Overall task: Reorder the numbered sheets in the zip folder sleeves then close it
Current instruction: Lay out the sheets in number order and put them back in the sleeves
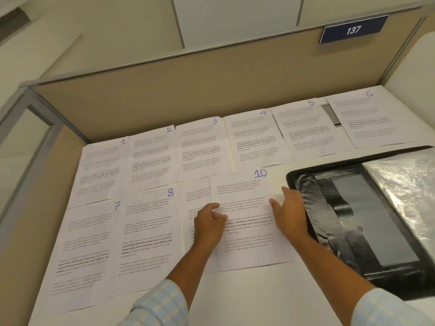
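Printed sheets with blue handwritten numbers lie on the white desk. Sheets 1 (101,170), 2 (153,156), 3 (202,147), 4 (254,137), 5 (308,130) and 6 (372,118) form the far row. Sheets 7 (84,250) and 8 (148,231) lie in the near row. Sheet 10 (247,243) overlaps a partly hidden sheet (195,198) whose number I cannot see. My left hand (209,224) rests on sheet 10's left edge with fingers curled and forefinger out. My right hand (289,212) presses flat on its right edge. The black zip folder (353,222) lies open at the right, its clear sleeves (404,184) shining.
A beige cubicle partition (188,95) runs along the desk's far edge, with a blue plate reading 137 (353,30) on top. A second partition closes the left side (28,208). Bare white desk (270,297) shows near me, between my forearms.
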